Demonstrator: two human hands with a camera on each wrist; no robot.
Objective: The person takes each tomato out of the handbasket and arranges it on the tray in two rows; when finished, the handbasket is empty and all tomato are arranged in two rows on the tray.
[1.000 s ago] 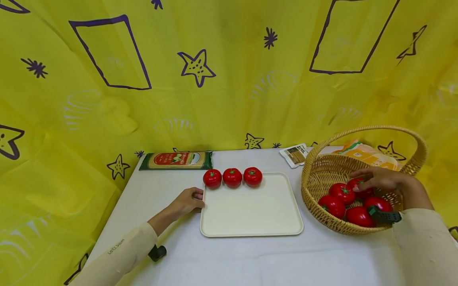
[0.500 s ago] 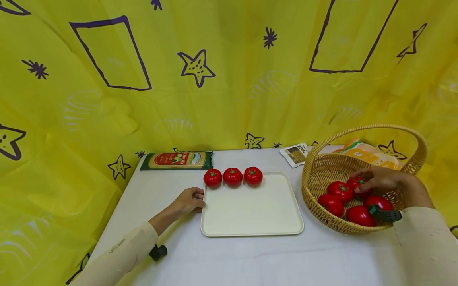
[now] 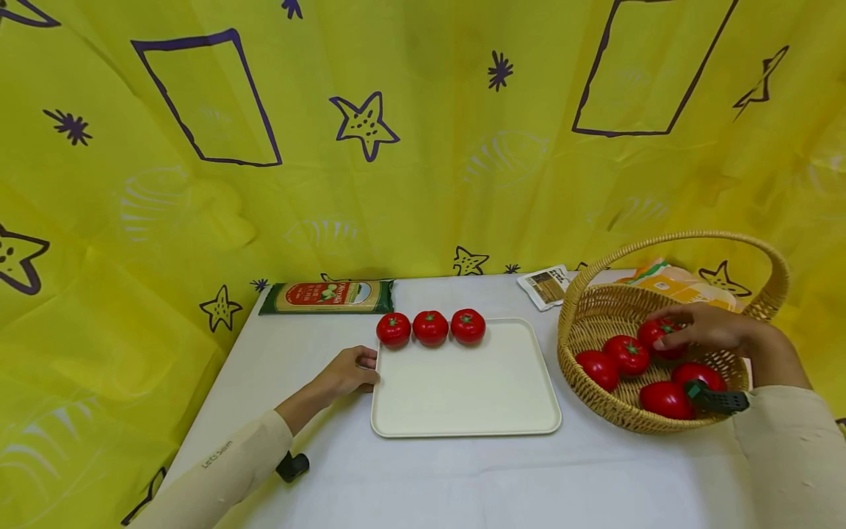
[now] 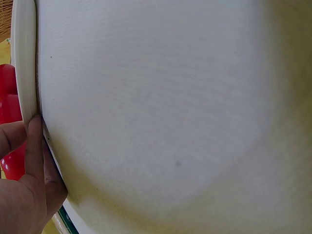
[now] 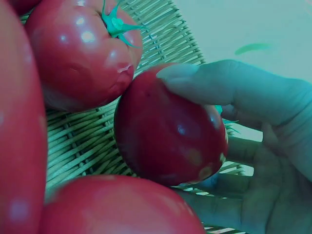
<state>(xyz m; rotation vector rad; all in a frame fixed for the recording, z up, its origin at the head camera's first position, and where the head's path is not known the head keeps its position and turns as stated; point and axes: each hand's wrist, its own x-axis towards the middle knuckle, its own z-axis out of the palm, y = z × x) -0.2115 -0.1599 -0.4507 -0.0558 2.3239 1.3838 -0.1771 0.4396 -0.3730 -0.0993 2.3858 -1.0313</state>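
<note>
At the table's (image 3: 304, 345) left, the left hand (image 3: 344, 373) pinched one pale tray (image 3: 463, 393) by its left rim. Along the left part of the tray's far edge sat three tomatoes (image 3: 430, 330). Farther right, one basket (image 3: 604, 316) contained five more tomatoes (image 3: 626, 357), one grasped by the right hand (image 3: 710, 328); the right wrist view showed lower fingers (image 5: 214, 207) beside it, hidden from the head view.

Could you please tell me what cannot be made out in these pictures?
Head view: part of the orange packet, hidden behind the basket.
Head view: fine print on the white packet, too small to read.
Left wrist view: most of the tray, cut off by the left edge.
Right wrist view: some fingertips of the right hand, hidden behind the held tomato.
</note>
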